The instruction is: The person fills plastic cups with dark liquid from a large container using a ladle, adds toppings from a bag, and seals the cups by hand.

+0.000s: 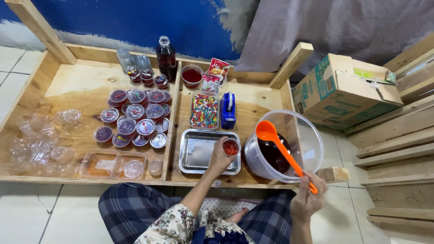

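My left hand [220,159] holds a small clear cup [231,147] filled with dark red liquid, just above the right edge of a metal tray [196,153]. My right hand [307,199] grips the handle of an orange ladle [276,144]. The ladle's bowl is raised over a large clear tub [307,140] with dark red liquid in its bottom. The tub stands at the right end of a low wooden table [81,81].
Several sealed cups of dark jelly [138,115] cluster left of the tray. Empty clear cups [40,144] lie at far left. A box of coloured sticks [204,111], a blue tape dispenser [228,110], a dark bottle [166,57] and a cardboard box [346,92] stand behind.
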